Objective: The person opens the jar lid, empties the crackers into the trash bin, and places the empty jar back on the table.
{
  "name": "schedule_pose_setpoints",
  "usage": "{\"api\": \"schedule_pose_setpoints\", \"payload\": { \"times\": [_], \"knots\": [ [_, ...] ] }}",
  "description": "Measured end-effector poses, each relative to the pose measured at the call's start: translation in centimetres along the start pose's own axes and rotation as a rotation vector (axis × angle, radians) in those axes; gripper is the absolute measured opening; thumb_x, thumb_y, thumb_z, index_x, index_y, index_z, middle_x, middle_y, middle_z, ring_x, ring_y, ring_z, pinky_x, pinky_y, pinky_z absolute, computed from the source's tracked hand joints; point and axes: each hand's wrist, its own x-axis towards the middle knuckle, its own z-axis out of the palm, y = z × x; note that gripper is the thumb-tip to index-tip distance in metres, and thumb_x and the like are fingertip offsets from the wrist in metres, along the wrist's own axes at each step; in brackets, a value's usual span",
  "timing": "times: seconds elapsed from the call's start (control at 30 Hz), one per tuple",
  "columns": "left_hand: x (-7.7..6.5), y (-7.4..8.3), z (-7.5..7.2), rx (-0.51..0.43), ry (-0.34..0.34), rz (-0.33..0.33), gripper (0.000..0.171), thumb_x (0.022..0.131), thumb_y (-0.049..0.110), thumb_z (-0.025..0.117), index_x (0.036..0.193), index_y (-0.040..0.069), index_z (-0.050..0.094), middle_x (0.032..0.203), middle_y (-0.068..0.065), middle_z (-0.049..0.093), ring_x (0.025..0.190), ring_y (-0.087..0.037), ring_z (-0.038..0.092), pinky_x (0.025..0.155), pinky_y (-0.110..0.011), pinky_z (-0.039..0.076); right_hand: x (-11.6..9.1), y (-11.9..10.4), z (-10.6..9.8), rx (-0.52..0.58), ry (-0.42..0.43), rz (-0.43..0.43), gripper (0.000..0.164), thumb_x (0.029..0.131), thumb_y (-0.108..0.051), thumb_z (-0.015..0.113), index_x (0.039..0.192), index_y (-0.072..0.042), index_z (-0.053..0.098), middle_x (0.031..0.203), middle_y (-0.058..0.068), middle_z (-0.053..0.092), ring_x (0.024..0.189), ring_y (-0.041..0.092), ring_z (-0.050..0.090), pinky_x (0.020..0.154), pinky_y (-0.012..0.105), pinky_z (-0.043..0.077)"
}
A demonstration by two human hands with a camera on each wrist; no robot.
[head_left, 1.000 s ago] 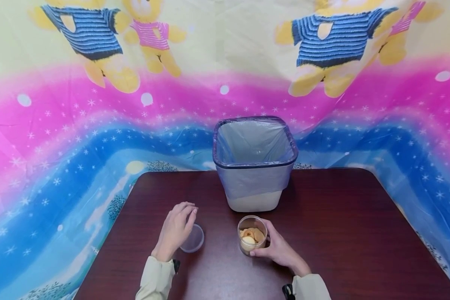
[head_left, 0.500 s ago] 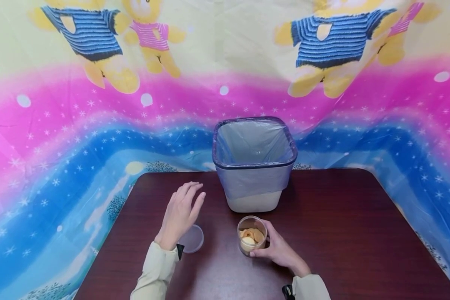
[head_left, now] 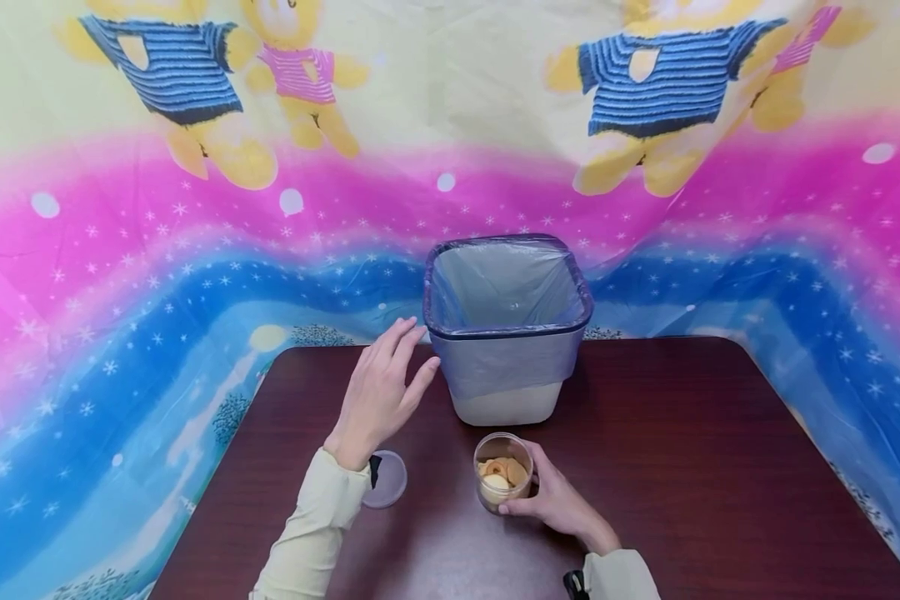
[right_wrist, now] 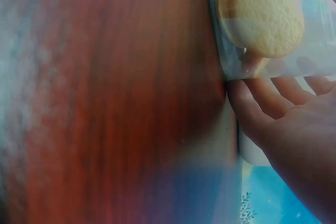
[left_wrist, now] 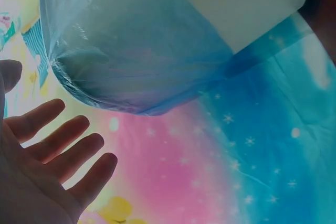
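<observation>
My right hand [head_left: 558, 500] grips a clear plastic jar [head_left: 504, 450] from its right side, thumb in front. Round pale cookies [right_wrist: 268, 17] lie inside the jar, which has no lid on it and stands on the table. My left hand [head_left: 382, 392] is raised with fingers spread, holding nothing, near the left side of a trash bin [head_left: 506, 404]. In the left wrist view that hand [left_wrist: 52, 161] shows its palm beside the bin's plastic liner [left_wrist: 126, 66]. A round translucent lid [head_left: 387, 482] lies on the table behind my left wrist, partly covered by it.
The bin, lined with a bluish plastic bag, stands toward the back of the dark wooden table [head_left: 682, 450], behind the jar. A printed cloth backdrop [head_left: 307, 233] with bears and snowflakes hangs around the table's back and sides.
My left hand has risen away from the lid, moving forward and right toward the bin, its fingers spreading. The right hand and the jar have stayed in place.
</observation>
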Motion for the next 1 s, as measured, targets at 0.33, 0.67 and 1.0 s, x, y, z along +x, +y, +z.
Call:
{"api": "schedule_pose_setpoints", "payload": {
  "times": [0.33, 0.67, 1.0],
  "knots": [
    [2.5, 1.0, 0.3, 0.013, -0.095, 0.028, 0.06, 0.095, 0.044, 0.054, 0.142, 0.008, 0.048, 0.15, -0.012, 0.044, 0.143, -0.029, 0.036, 0.113, -0.048, 0.034, -0.1, 0.1, 0.0, -0.012, -0.001, 0.005, 0.095, 0.069, -0.026, 0.087, 0.145, -0.009, 0.033, 0.143, 0.015, 0.047, 0.131, 0.032, 0.044, 0.104, 0.04, 0.04],
    [4.8, 1.8, 1.4, 0.039, -0.178, 0.018, 0.068, 0.095, 0.054, 0.048, 0.147, 0.011, 0.042, 0.155, -0.013, 0.035, 0.146, -0.031, 0.028, 0.12, -0.048, 0.02, -0.1, 0.3, 0.3, -0.036, -0.003, 0.034, 0.096, 0.068, -0.025, 0.088, 0.144, -0.006, 0.033, 0.144, 0.015, 0.046, 0.131, 0.031, 0.044, 0.101, 0.022, 0.037],
    [6.9, 2.7, 2.5, 0.027, -0.249, -0.079, 0.076, 0.093, 0.063, 0.039, 0.151, 0.013, 0.034, 0.159, -0.011, 0.028, 0.149, -0.029, 0.02, 0.12, -0.053, 0.015, -0.1, 0.1, 0.3, -0.071, 0.009, 0.055, 0.096, 0.065, -0.024, 0.089, 0.141, -0.002, 0.035, 0.141, 0.017, 0.049, 0.127, 0.03, 0.047, 0.099, 0.023, 0.038]
  ]
}}
